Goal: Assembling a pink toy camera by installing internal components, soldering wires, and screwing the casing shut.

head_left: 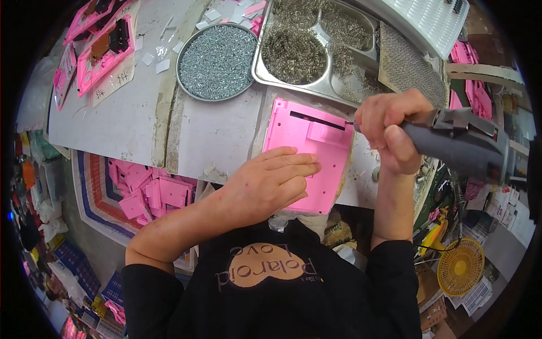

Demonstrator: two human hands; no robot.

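Observation:
A flat pink plastic panel (pixel 333 152) with a long dark slot near its far edge lies on the worktable in front of me. My left hand (pixel 276 178) rests on its left and middle part, fingers stretched out and palm down. My right hand (pixel 395 130) is wrapped round the front end of a dark grey electric screwdriver (pixel 460 144), held nearly level. Its thin bit points left and reaches the panel's far right corner. Whether the bit sits in a screw there is too small to tell.
Beyond the panel stand a round dish (pixel 217 101) of small silvery screws and a steel compartment tray (pixel 323 35) of tiny metal springs. Pink assemblies (pixel 104 56) lie far left. A striped bag (pixel 90 192) of pink parts is below left; a yellow fan (pixel 460 266) is at right.

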